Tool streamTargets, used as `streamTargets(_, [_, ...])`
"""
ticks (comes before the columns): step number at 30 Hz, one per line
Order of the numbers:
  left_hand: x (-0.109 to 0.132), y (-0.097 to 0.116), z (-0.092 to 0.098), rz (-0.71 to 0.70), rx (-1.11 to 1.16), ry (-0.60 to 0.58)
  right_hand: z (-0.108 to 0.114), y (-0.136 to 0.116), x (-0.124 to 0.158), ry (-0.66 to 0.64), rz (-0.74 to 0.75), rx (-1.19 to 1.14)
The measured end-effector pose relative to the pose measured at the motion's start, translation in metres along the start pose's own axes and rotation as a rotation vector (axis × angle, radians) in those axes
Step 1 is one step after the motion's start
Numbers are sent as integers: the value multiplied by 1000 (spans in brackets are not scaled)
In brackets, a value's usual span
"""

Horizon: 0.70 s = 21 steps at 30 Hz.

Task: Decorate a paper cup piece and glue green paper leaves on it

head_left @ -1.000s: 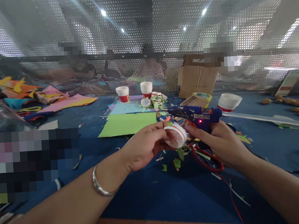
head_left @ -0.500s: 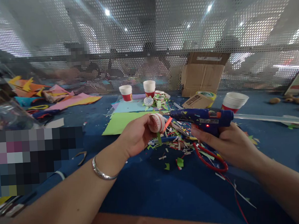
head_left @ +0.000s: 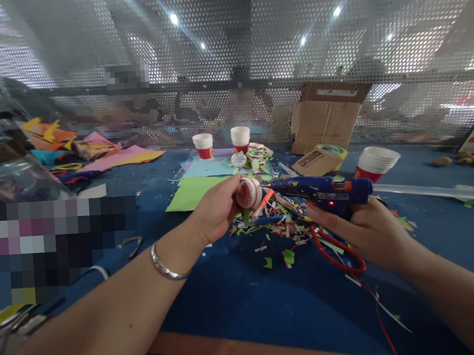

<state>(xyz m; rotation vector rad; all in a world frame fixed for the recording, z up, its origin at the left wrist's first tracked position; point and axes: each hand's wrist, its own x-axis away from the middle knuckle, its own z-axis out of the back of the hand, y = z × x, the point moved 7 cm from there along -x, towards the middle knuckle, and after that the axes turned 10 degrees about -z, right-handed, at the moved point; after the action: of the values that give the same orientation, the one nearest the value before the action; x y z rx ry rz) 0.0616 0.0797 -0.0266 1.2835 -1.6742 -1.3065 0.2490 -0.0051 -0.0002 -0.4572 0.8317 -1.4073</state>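
My left hand (head_left: 218, 208) is closed around a small white paper piece with a red pattern (head_left: 249, 193), shaped like a short cup. In my right hand (head_left: 360, 229) is a blue hot glue gun (head_left: 318, 188) with a lit red light, and a clear glue stick (head_left: 434, 189) runs out of its back. The gun's nozzle is at the right side of the paper piece; whether they touch I cannot tell. Beneath the gun lie red-handled scissors (head_left: 341, 265), an orange marker (head_left: 265, 202) and many paper scraps (head_left: 288, 230).
Stacked paper cups (head_left: 203, 147) stand at the back, with more cups (head_left: 376, 163) at the right. Green paper (head_left: 190, 194) lies behind my left hand. A cardboard box (head_left: 326, 124) leans on the perforated metal panel (head_left: 213, 55). Coloured paper (head_left: 123, 156) is piled at left.
The glue gun's nozzle has come down slightly, closer to the side of the paper piece. My left hand keeps its hold. The whole view has shifted a little.
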Motion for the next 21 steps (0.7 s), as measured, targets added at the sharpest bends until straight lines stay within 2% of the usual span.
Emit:
streamTargets(7, [-2,-2,0,-38,-8,-50,-3,7,-2,-18,-21,36])
streamTargets(18, [-2,0,-2,-30,-33,-87,0,11,-2,48,-61,21])
streamTargets(21, [-3,-1,-2,-38,-35,-93,-1,12,-2,45,-17,24])
